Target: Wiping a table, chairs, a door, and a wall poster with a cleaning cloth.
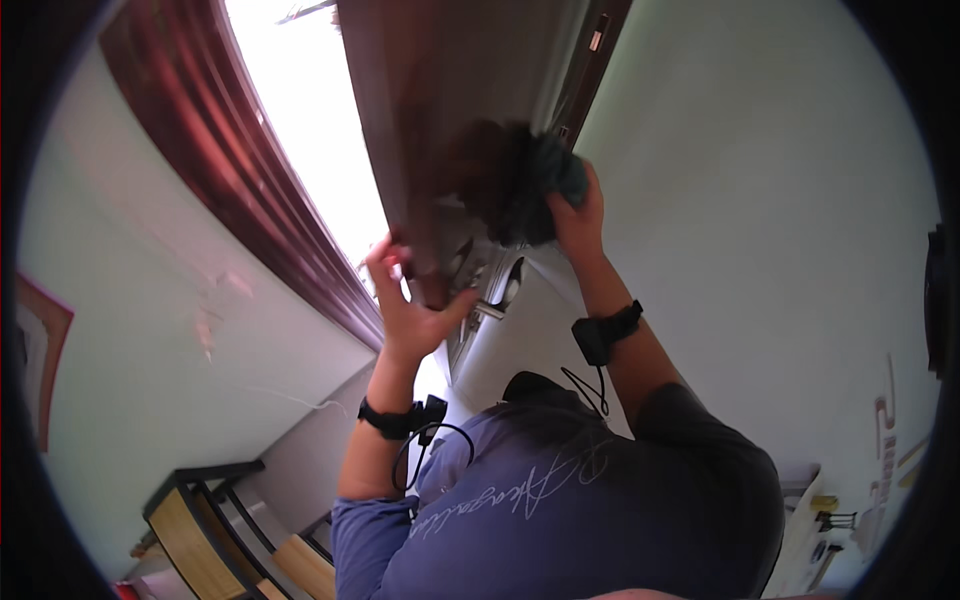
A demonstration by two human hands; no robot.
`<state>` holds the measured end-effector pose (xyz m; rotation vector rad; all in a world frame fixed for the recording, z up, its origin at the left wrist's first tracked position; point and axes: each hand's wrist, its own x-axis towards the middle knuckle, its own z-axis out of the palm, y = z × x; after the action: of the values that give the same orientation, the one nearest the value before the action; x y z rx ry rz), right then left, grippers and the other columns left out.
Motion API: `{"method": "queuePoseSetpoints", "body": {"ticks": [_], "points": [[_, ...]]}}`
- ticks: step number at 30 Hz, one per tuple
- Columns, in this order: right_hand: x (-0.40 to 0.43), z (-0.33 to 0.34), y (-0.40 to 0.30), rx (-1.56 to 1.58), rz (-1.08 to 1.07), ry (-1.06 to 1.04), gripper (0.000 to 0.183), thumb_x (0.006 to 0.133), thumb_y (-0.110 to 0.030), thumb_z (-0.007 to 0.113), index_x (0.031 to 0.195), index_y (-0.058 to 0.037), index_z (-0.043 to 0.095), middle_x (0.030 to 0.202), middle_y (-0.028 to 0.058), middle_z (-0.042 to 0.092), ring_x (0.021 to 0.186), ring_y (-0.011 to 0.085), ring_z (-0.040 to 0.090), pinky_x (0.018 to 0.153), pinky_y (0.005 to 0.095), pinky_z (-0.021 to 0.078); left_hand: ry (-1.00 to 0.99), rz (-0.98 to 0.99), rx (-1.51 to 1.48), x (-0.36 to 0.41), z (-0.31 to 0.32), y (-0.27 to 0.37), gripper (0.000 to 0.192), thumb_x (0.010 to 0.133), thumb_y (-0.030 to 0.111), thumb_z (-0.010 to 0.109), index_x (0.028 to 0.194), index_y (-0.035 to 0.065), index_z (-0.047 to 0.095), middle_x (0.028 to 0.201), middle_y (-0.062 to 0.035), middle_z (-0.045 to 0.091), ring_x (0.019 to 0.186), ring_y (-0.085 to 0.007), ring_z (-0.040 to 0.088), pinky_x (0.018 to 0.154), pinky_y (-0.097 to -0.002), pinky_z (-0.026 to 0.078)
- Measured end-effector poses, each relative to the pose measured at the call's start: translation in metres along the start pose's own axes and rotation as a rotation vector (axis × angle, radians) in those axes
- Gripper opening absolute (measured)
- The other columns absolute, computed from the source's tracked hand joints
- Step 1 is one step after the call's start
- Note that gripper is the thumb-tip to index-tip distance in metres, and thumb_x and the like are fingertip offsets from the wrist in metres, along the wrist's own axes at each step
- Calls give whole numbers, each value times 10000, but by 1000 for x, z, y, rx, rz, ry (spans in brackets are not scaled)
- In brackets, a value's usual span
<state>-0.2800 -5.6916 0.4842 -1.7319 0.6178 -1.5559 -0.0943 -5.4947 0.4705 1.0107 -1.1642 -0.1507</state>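
A dark brown, glossy door stands ajar in front of me. My left hand spans its edge, the fingers at the bright outer side and the thumb on the near face, close to a metal lever handle. In my right hand is a bunched dark green cloth, held up at the door face above the handle. Blur and a dark reflection in the gloss hide where the cloth ends and whether it touches the door.
Left of the bright opening hangs a dark red curtain. A pale wall runs along the right, beside the door frame. Low on the left stands a black-framed wooden shelf unit. Cabled black bands sit on both forearms.
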Motion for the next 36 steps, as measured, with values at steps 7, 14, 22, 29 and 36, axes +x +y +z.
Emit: {"method": "queuePoseSetpoints", "body": {"ticks": [7, 14, 22, 29, 36], "points": [[193, 19, -64, -258, -1060, 50, 527, 671, -99, 757, 1187, -128, 659, 1120, 63, 613, 1081, 299, 567, 935, 398, 454, 137, -264, -396, 24, -39, -48, 959, 735, 281, 874, 1487, 29, 335, 1398, -135, 492, 1257, -298, 511, 1098, -452, 408], [305, -64, 53, -108, -787, 273, 462, 649, -138, 761, 1101, -132, 666, 1106, 81, 590, 1058, 323, 552, 931, 440, 459, 305, -190, 64, 46, -59, -38, 1297, 623, 903, 575, 1514, -1, 311, 1490, -134, 445, 1352, -313, 438, 1136, -460, 345], [173, -206, 434, 148, 723, -195, 438, 1047, -359, 412, 1227, -43, 656, 1074, 149, 714, 976, 261, 676, 781, 441, 554, 194, -243, 19, 8, -93, -39, 925, 905, 567, 590, 1520, -45, 268, 1550, -206, 352, 1423, -363, 348, 1179, -509, 253], [-138, -62, 401, 1169, 1418, -233, 496, 984, -484, 436, 1270, -127, 627, 1271, 65, 651, 1102, 261, 637, 964, 443, 521, 373, -195, 30, 44, -17, 18, 506, 835, 333, 696, 1198, 7, 563, 1043, -20, 584, 991, -143, 513, 894, -324, 440], [-133, 49, 231, 652, 1898, -319, 380, 962, -403, 475, 1143, -154, 697, 1222, 26, 673, 1092, 236, 632, 965, 384, 498, 667, -408, 461, -77, -9, 79, 653, 1030, 506, 451, 1380, -43, 485, 1357, -134, 570, 1304, -196, 489, 1126, -341, 339]]}}
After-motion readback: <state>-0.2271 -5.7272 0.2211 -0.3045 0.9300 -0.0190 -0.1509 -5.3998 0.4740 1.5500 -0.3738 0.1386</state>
